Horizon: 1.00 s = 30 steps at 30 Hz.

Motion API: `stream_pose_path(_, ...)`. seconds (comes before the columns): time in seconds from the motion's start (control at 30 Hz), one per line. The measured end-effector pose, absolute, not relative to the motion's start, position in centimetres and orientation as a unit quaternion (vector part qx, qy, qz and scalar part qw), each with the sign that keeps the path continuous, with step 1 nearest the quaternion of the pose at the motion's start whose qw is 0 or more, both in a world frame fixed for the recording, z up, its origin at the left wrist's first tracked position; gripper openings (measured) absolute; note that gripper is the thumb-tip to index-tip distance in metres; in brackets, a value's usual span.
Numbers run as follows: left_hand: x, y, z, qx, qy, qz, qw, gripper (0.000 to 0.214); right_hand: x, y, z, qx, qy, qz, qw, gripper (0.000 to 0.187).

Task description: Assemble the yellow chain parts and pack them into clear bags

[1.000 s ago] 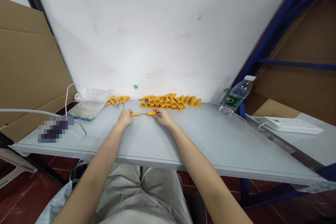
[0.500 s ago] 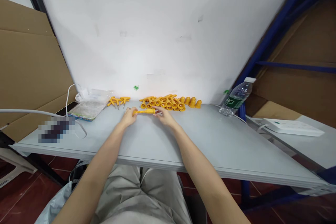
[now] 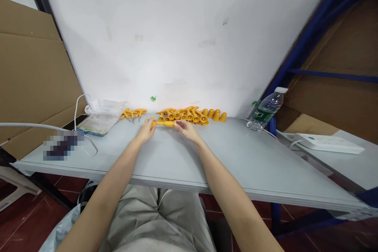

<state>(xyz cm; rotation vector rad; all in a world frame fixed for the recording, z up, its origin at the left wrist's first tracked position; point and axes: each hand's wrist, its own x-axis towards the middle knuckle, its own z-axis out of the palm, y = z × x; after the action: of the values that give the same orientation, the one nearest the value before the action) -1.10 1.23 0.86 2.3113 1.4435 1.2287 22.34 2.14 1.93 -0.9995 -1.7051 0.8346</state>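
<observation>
Between my two hands, just above the table, lies a yellow plastic corkscrew, held level with its ribbed stem in the middle. My left hand is closed around its left end. At the thicker right end, the fingers of my right hand are closed on it. Right behind the hands rests a pile of yellow corkscrew bodies, their flared mouths towards me. Left of the pile lie several yellow T-shaped handles with metal spirals. Several small yellow caps stand to the right of the pile.
A water bottle leans at the right rear, near a white power strip. Plastic bags, a white cable and a blurred dark object lie on the left. A white panel rises behind the table.
The corkscrew has risen slightly and turned a little in my hands. My right fingers have closed in around its thicker end. The piles have not moved.
</observation>
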Motion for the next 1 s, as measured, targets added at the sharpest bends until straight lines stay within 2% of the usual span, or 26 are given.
stream_pose_path(0.37,-0.3,0.5,1.5,0.768,0.460,0.445,0.039,0.023,21.1,0.2,3.9,-0.460,-0.599,0.404,0.516,0.062)
stream_pose_path(0.6,0.1,0.6,1.4,0.752,0.485,0.440,0.070,0.026,21.3,0.1,4.3,-0.488,-0.568,0.443,0.493,0.057)
stream_pose_path(0.73,0.2,0.6,1.6,0.749,0.485,0.445,0.070,0.024,22.2,0.0,4.6,-0.472,-0.583,0.474,0.461,0.043)
stream_pose_path(0.87,0.2,0.5,1.7,0.743,0.488,0.452,0.071,0.023,22.8,0.2,4.4,-0.426,-0.630,0.466,0.452,0.050)
stream_pose_path(1.0,0.3,0.3,2.0,0.738,0.491,0.459,0.067,0.021,22.7,0.4,4.2,-0.409,-0.645,0.453,0.460,0.049)
